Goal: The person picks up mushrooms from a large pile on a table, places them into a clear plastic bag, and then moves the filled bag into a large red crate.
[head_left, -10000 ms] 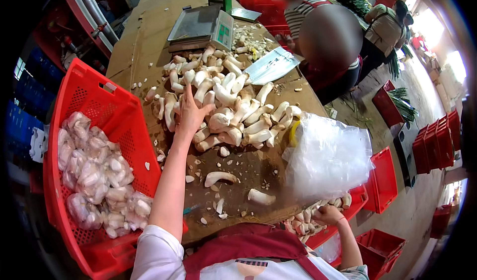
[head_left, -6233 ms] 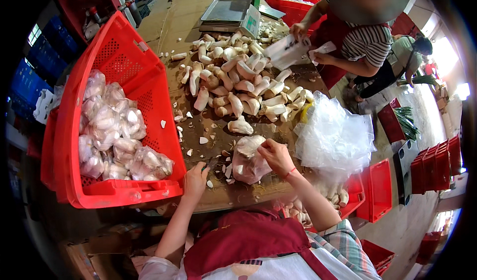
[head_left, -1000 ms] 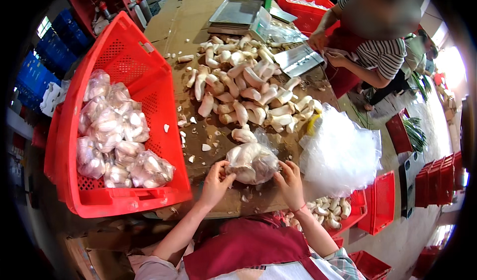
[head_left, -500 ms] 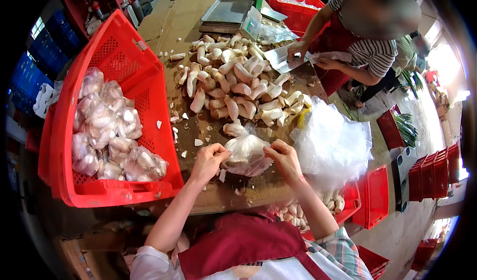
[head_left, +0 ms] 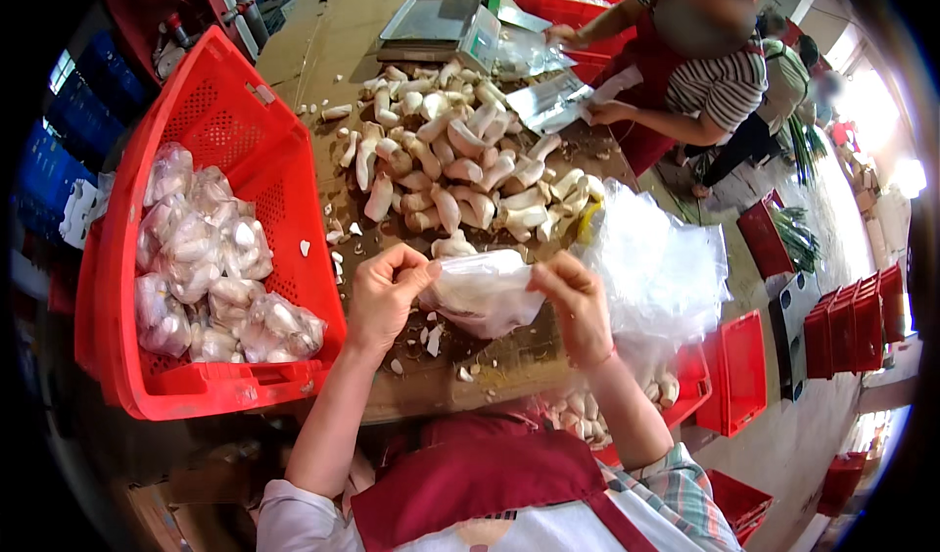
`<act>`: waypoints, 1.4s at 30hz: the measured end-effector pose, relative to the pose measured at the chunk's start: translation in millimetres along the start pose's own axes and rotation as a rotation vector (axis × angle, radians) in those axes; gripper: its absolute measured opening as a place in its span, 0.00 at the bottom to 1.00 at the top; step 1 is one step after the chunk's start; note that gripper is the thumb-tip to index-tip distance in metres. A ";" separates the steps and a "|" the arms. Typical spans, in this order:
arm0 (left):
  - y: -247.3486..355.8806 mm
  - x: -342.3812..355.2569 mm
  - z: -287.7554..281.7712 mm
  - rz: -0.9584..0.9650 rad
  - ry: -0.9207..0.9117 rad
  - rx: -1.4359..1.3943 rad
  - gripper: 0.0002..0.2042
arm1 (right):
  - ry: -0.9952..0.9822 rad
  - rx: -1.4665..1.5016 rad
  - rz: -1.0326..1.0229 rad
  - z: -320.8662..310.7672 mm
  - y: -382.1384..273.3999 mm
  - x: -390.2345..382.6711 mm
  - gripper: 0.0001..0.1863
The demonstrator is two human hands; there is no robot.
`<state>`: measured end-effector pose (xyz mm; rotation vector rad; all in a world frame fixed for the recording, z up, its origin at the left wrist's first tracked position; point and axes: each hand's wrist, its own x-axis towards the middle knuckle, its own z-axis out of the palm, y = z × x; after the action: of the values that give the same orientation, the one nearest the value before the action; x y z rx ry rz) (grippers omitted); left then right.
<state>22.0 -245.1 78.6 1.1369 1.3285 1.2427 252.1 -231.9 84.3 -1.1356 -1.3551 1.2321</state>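
Between my hands a clear plastic bag [head_left: 485, 298] with pale mushrooms inside is stretched across its top edge above the table. My left hand [head_left: 389, 288] pinches one top corner, and my right hand [head_left: 568, 298] pinches the other. Just beyond the bag lies a heap of whole mushrooms [head_left: 441, 151], with white trimmings scattered about. A stack of empty clear bags [head_left: 656, 258] is at my right. At my left a red perforated crate [head_left: 235, 92] holds several bagged portions of mushrooms [head_left: 196, 249].
A metal scale [head_left: 426, 23] stands at the back of the cardboard-covered table [head_left: 313, 33]. A co-worker [head_left: 705, 92] in striped sleeves handles bags and a tray at the right edge; other people are behind. Red crates [head_left: 734, 366] stand on the floor at right, one holding mushrooms beside the table.
My hands have risen and moved away from me with the bag, its top now pulled taut between them. The co-worker has reached one hand toward the scale.
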 end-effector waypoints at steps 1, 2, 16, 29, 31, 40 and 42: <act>10.9 -0.2 -0.4 0.058 -0.027 -0.034 0.07 | 0.070 -0.009 0.098 -5.7 -1.5 4.7 0.14; 3.5 11.8 -0.7 0.012 -0.036 0.008 0.07 | 0.058 0.000 0.075 -6.5 -5.4 9.1 0.14; 71.8 40.9 9.3 0.241 -0.056 -0.176 0.10 | -0.101 -1.029 -0.851 3.3 -80.0 70.0 0.20; -157.6 -61.9 7.3 -0.062 -0.079 0.473 0.33 | 0.788 -1.377 0.341 -291.4 -2.7 7.1 0.25; -162.6 -64.1 8.0 0.024 -0.062 0.581 0.33 | 0.723 -1.619 0.402 -286.4 22.0 -8.5 0.29; -140.4 -55.8 21.0 0.357 -0.187 1.041 0.35 | 0.055 -1.626 0.151 -175.8 60.2 9.5 0.36; -146.3 -50.0 21.1 0.388 -0.202 1.033 0.37 | -0.085 -1.649 0.406 -195.6 90.1 11.0 0.33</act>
<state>45.5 -299.6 -65.7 2.2512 1.6753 0.6020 448.1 -192.3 3.8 -2.5239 -2.2997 0.1078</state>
